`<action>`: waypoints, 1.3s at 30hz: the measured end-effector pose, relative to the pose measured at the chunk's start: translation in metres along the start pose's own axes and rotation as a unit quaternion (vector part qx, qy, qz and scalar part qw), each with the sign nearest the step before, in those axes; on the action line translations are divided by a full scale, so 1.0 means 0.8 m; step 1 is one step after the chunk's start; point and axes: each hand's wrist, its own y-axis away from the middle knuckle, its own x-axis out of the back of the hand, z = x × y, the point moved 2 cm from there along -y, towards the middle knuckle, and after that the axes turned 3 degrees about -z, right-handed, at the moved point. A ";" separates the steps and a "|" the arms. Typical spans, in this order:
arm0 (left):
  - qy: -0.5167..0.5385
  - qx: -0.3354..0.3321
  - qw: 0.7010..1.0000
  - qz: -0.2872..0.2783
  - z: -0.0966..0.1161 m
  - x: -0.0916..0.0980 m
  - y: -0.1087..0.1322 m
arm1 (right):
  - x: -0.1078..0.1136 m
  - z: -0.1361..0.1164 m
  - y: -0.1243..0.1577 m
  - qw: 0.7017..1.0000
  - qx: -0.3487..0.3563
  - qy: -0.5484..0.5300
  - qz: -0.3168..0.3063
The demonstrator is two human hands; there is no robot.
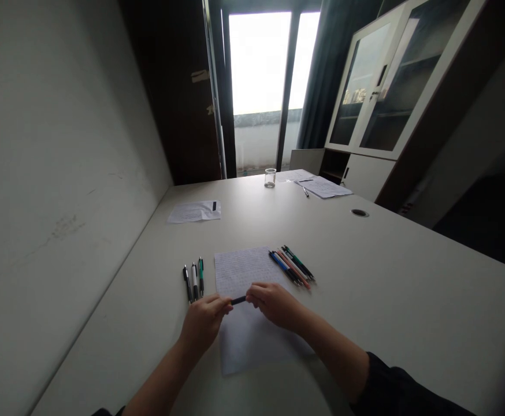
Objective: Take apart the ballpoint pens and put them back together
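Note:
A dark pen is held level between my two hands, above a sheet of lined paper with writing. My left hand grips one end with fingers closed. On the other end, my right hand pinches the pen, its tip hidden by the fingers. Left of the paper lie a black pen, a white and black pen and a green pen, side by side. A group of several pens, blue, white, orange and green among them, rests at the paper's upper right.
Farther back on the white table are a crumpled sheet, a clear glass and a stack of papers with a pen beside it. A round cable hole is at the right. A wall borders the left edge.

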 end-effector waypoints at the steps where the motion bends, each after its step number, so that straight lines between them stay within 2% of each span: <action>1: 0.002 0.000 1.000 -0.001 0.000 0.000 0.000 | 0.000 0.000 0.000 1.000 0.001 0.001 0.001; 8: -0.001 0.019 1.000 -0.004 0.003 0.002 -0.001 | 0.001 0.003 0.000 1.000 0.009 0.019 0.009; 12: -0.014 0.018 1.000 0.004 0.003 0.003 -0.001 | 0.002 0.004 0.000 1.000 -0.003 -0.007 0.022; 23: -0.020 0.016 1.000 0.001 0.003 0.002 -0.001 | -0.002 0.007 -0.002 0.996 -0.049 -0.067 0.011; 28: -0.028 0.015 0.999 0.003 0.002 0.002 -0.001 | -0.001 0.007 -0.002 0.999 -0.040 -0.035 0.003; 33: -0.025 0.014 1.000 0.006 0.002 0.002 -0.001 | -0.001 0.007 -0.002 0.996 -0.050 -0.067 0.008; 39: -0.018 0.020 1.000 0.008 0.002 0.002 0.000 | -0.003 0.008 -0.002 0.998 -0.040 -0.041 0.008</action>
